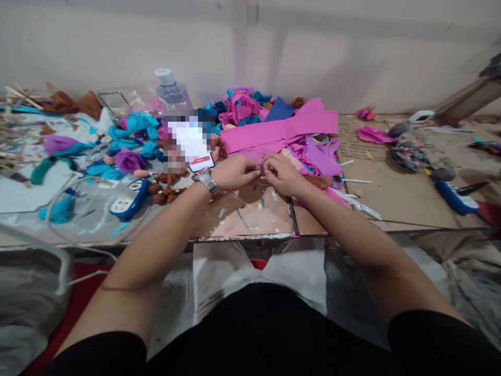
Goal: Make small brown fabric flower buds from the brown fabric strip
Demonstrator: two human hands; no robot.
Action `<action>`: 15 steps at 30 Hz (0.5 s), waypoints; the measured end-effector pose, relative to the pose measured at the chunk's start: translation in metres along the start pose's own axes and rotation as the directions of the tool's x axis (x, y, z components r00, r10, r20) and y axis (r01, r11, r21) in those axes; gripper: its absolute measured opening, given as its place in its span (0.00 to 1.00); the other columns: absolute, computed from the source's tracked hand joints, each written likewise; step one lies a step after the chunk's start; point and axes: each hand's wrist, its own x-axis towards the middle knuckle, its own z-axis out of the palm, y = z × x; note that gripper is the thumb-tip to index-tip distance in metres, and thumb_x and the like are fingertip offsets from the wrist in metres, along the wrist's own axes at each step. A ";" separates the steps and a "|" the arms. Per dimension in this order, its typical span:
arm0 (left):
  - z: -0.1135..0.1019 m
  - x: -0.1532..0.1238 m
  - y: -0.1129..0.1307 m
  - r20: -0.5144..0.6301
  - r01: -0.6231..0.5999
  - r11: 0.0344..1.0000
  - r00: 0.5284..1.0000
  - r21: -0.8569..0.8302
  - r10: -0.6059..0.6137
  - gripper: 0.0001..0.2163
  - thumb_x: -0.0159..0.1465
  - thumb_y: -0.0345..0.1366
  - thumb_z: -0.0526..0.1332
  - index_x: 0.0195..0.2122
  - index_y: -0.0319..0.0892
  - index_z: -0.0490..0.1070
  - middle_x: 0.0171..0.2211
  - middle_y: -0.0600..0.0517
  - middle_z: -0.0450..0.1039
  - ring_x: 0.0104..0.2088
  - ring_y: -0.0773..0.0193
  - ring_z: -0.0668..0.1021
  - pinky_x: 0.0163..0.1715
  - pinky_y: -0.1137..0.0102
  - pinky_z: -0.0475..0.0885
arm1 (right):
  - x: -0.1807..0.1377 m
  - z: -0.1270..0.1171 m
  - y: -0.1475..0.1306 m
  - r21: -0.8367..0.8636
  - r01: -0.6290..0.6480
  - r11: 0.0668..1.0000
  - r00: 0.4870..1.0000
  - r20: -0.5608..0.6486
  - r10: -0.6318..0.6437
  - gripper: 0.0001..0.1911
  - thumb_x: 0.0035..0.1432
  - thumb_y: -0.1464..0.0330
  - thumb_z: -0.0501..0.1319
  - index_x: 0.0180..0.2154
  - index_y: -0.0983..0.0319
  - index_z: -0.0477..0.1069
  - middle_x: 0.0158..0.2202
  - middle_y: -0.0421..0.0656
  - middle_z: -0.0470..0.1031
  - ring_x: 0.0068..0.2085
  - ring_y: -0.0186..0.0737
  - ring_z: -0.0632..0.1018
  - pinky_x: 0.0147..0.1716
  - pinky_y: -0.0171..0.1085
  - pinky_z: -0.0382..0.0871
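Over the near part of the table, my left hand, with a metal watch on its wrist, meets my right hand fingertip to fingertip. Both are closed in a pinch on a tiny dark blue piece, too small and too covered by fingers to tell its kind. Just behind them lie pink crepe paper strips and a crumpled purple paper piece. Brown crinkled balls lie left of my left hand, near a phone with a partly blurred screen.
A clear plastic bottle stands at the back. Blue cases and cables lie left. Purple paper flowers and blue scraps cover the left side. White sticks and cardboard are at right. Other people's legs show at both sides.
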 end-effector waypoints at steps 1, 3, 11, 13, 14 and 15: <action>-0.002 0.000 -0.001 0.013 0.012 1.000 1.000 -0.008 -0.011 0.17 0.72 0.44 0.58 0.33 0.42 0.82 0.30 0.50 0.82 0.29 0.62 0.77 0.35 0.66 0.68 | 0.000 0.000 0.000 -0.002 0.002 1.000 1.000 0.006 -0.002 0.04 0.65 0.69 0.59 0.35 0.57 0.68 0.45 0.50 0.79 0.48 0.51 0.76 0.52 0.51 0.68; -0.004 -0.001 -0.003 0.037 0.030 0.999 0.999 -0.031 -0.029 0.18 0.72 0.46 0.58 0.33 0.42 0.83 0.31 0.49 0.83 0.30 0.61 0.78 0.35 0.66 0.68 | 0.000 -0.001 -0.001 -0.007 0.000 1.000 1.000 0.016 0.000 0.03 0.64 0.70 0.59 0.35 0.57 0.68 0.45 0.50 0.80 0.49 0.52 0.76 0.52 0.51 0.68; -0.004 0.001 -0.010 0.115 0.040 0.999 0.993 -0.037 -0.036 0.16 0.71 0.45 0.60 0.36 0.42 0.84 0.33 0.49 0.85 0.31 0.60 0.79 0.35 0.68 0.70 | 0.001 -0.003 -0.002 0.042 0.021 0.999 1.000 0.005 -0.021 0.05 0.59 0.71 0.60 0.32 0.56 0.67 0.42 0.49 0.81 0.47 0.50 0.78 0.51 0.49 0.70; -0.004 0.002 -0.010 0.123 0.021 0.999 0.992 -0.025 -0.018 0.17 0.71 0.46 0.59 0.35 0.42 0.85 0.32 0.48 0.84 0.30 0.61 0.79 0.34 0.68 0.69 | 0.000 -0.004 -0.003 0.069 0.030 0.997 1.000 0.004 -0.030 0.05 0.58 0.72 0.60 0.31 0.57 0.68 0.41 0.47 0.81 0.45 0.49 0.79 0.49 0.48 0.70; -0.004 0.002 -0.010 0.127 0.019 1.000 0.992 -0.020 -0.016 0.17 0.71 0.46 0.59 0.35 0.42 0.85 0.31 0.48 0.84 0.30 0.61 0.78 0.34 0.68 0.68 | 0.000 -0.005 -0.004 0.075 0.030 0.997 1.000 0.002 -0.031 0.04 0.57 0.72 0.60 0.32 0.57 0.69 0.40 0.47 0.81 0.44 0.49 0.79 0.48 0.47 0.69; -0.004 0.002 -0.009 0.129 0.022 1.000 0.991 -0.015 -0.019 0.18 0.71 0.46 0.59 0.35 0.42 0.85 0.31 0.49 0.84 0.29 0.62 0.78 0.33 0.69 0.68 | 0.000 -0.006 -0.005 0.078 0.029 0.997 1.000 0.004 -0.030 0.03 0.58 0.71 0.61 0.33 0.58 0.71 0.39 0.46 0.81 0.43 0.48 0.79 0.47 0.47 0.69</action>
